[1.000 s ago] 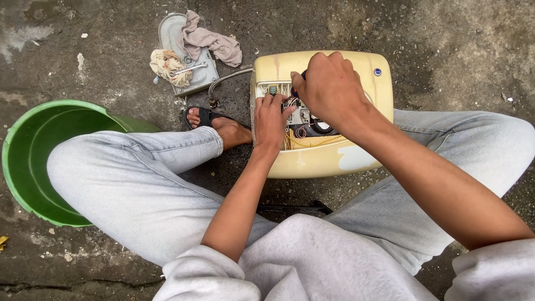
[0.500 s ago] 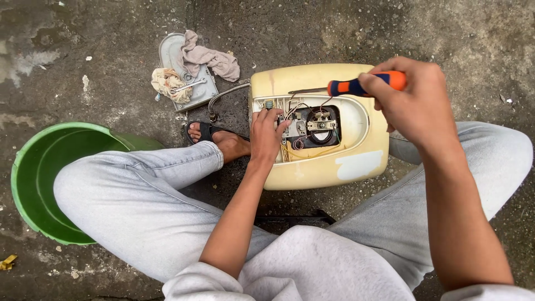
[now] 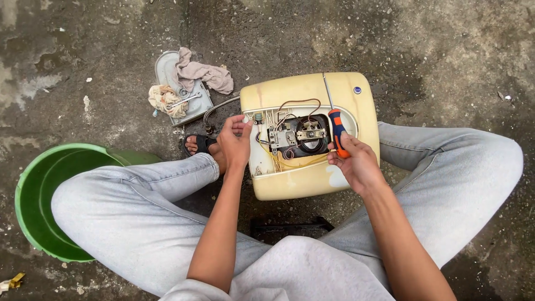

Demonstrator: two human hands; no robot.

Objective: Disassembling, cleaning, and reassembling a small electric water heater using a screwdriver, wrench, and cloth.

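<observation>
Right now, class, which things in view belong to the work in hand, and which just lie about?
In the work: yellow appliance; its open wiring bay; screwdriver in the right hand; left hand on the casing.

Lying about: green basin; grey cover plate; rags; spanner.

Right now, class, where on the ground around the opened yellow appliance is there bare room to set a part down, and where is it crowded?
Bare concrete lies beyond the yellow appliance and off to its right. Crowded: the left, with the grey cover, rags, wrench and green tub. Both legs flank the appliance; the left hand and right hand with screwdriver cover its opening.
</observation>
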